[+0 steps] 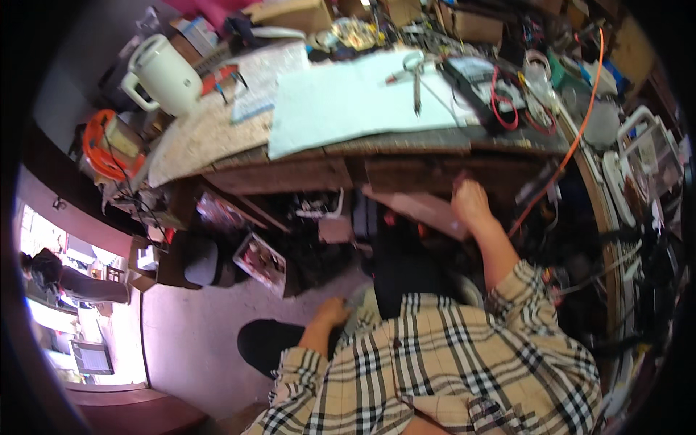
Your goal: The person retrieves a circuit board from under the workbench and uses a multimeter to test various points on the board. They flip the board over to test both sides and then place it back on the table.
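My right hand is raised against the dark wooden front below the tabletop, at its right part. Its fingers are curled closed at a small reddish spot; what they hold, if anything, is too unclear to name. Low down beside my dark-trousered leg is my left hand, near the edge of a pale seat or container. Its fingers are blurred and partly hidden. Above on the table lies a pale blue sheet, with pointed metal tweezers or compasses on it.
A large pale mug stands at the table's left, above an orange ring-shaped thing. A multimeter-like device with red leads lies at right. An orange cable hangs down the right side. Below are a white box and cluttered shelves.
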Available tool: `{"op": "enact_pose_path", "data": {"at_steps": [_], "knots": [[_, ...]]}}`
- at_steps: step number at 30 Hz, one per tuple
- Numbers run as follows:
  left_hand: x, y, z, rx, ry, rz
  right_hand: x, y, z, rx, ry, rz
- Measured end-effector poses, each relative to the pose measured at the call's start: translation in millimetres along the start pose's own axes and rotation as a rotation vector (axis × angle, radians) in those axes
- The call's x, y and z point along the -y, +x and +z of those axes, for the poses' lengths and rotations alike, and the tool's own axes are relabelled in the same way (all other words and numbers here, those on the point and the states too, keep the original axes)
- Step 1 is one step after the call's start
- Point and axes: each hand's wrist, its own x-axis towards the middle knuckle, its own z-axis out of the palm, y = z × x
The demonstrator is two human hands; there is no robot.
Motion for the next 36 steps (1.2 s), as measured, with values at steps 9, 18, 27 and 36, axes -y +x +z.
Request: {"op": "enact_pose_path", "data": {"at_steps": [9, 18, 27, 36], "knots": [[14, -10, 0, -0.054, -0.042, -0.158, -61, -61, 43, 0.225, 0.198, -0.085], [13, -15, 8, -0.097, -0.011, -0.073, -108, -85, 140, 0.213, 0.194, 0.142], [-1, -32, 19, -0.127, -0.031, -0.137, -167, -15, 161, -0.019, -0.068, 0.24], [10, -16, 29, -0.114, -0.085, -0.131, -186, -2, 150, 0.253, 0.18, 0.2]]}}
